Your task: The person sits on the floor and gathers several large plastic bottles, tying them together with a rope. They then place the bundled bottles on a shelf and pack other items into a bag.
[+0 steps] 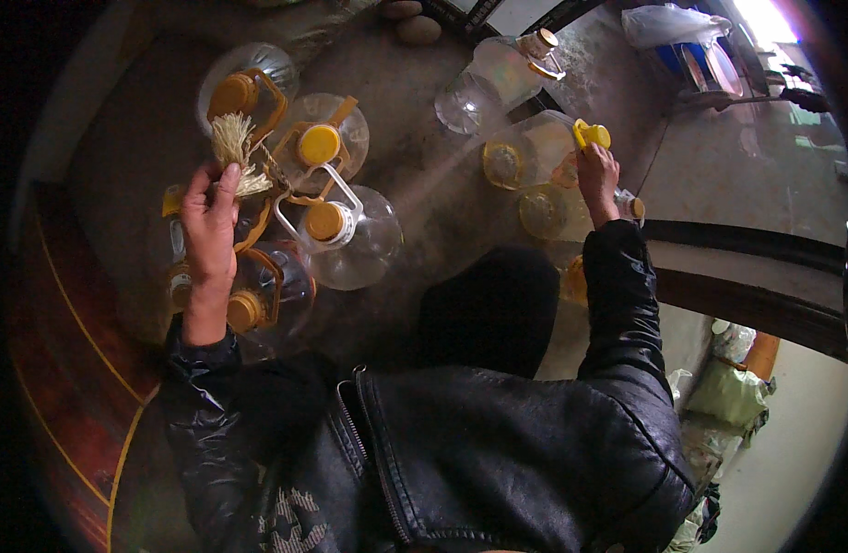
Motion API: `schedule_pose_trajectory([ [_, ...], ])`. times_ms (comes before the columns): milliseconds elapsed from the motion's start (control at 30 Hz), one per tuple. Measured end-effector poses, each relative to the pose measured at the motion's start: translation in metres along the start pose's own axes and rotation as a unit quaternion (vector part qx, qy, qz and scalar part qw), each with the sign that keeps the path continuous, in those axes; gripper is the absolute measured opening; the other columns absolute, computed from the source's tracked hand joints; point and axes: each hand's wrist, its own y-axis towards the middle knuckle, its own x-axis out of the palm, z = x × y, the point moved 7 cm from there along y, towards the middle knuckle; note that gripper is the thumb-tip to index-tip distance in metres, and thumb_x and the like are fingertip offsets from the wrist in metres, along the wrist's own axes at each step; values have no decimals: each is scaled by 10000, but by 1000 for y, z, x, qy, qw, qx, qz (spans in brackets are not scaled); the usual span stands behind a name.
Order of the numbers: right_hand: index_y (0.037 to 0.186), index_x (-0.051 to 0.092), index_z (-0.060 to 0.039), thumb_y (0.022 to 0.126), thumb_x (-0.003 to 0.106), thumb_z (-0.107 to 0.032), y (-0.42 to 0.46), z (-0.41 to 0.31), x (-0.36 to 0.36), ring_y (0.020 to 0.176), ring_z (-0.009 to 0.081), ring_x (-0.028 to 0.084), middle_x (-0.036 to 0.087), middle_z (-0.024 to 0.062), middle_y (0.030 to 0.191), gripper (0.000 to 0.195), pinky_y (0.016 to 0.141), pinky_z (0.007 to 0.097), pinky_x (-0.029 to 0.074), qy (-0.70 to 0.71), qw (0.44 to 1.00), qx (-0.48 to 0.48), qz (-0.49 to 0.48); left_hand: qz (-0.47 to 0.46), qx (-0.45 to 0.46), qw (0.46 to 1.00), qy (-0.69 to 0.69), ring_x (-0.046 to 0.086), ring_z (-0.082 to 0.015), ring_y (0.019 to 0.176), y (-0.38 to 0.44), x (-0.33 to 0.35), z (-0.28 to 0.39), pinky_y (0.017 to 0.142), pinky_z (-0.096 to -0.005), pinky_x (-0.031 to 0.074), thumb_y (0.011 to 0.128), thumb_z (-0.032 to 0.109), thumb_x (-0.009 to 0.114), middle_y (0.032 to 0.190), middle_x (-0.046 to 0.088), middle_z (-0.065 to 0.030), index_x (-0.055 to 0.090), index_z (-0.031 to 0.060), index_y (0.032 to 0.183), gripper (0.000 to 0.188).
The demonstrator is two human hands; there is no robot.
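Note:
My left hand (pixel 213 214) pinches the frayed end of a pale rope (pixel 234 142). A twisted length of it runs among the handles of several clear plastic jugs, including one with a yellow cap (pixel 319 144) and one with a white handle (pixel 358 242). On the right, my right hand (pixel 597 173) grips the neck end of a clear jug (pixel 534 142) with a yellow cap and handle. That jug lies tilted, its base towards the middle. Behind it lies another capped clear jug (pixel 503 69), and a third (pixel 545 211) is partly hidden by my right hand and sleeve.
A dark red wooden piece with yellow lines (pixel 78 332) stands at the left. Rounded stones (pixel 418 30) lie at the far edge. To the right are a dark doorsill (pixel 742 297), bags (pixel 731 397) against a pale wall, and a plastic bag (pixel 673 26) near dishes.

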Motion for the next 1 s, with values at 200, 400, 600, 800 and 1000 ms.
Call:
schedule_pose_trajectory([
  [200, 899, 616, 1, 806, 621, -224, 17, 47, -23, 553, 73, 504, 584, 23, 671, 244, 513, 231, 404, 355, 928, 109, 6, 7, 10, 1000, -7, 309, 8, 516, 5, -1, 3, 444, -159, 224, 844, 167, 596, 641, 462, 97, 607, 100, 881, 77],
  [400, 874, 618, 10, 790, 655, -210, 23, 23, -47, 539, 61, 477, 548, -6, 657, 239, 499, 208, 370, 523, 822, 224, 1, 13, 32, 999, -14, 311, 9, 517, 3, -5, 6, 435, -162, 226, 834, 162, 607, 668, 480, 98, 608, 102, 880, 76],
  [600, 891, 614, 3, 808, 632, -218, 20, -51, -63, 514, 57, 441, 496, -21, 627, 237, 492, 212, 367, 601, 756, 230, -122, 1, 24, 999, -24, 318, 11, 527, 2, -2, 6, 443, -159, 243, 823, 166, 621, 682, 494, 99, 610, 105, 887, 89],
  [800, 872, 605, 17, 830, 584, -178, 48, -111, -79, 608, 84, 455, 482, 6, 671, 201, 579, 229, 400, 731, 647, 169, -132, 6, 28, 999, -24, 327, 7, 530, 2, -8, 9, 447, -162, 254, 825, 171, 620, 689, 501, 92, 606, 94, 907, 113],
  [1000, 834, 594, 24, 831, 577, -172, 92, -155, -84, 626, 104, 481, 512, 29, 691, 196, 592, 232, 406, 771, 614, 128, -112, 17, 32, 999, -15, 329, 0, 521, 1, -7, 7, 442, -167, 262, 821, 195, 627, 701, 508, 82, 606, 85, 928, 154],
])
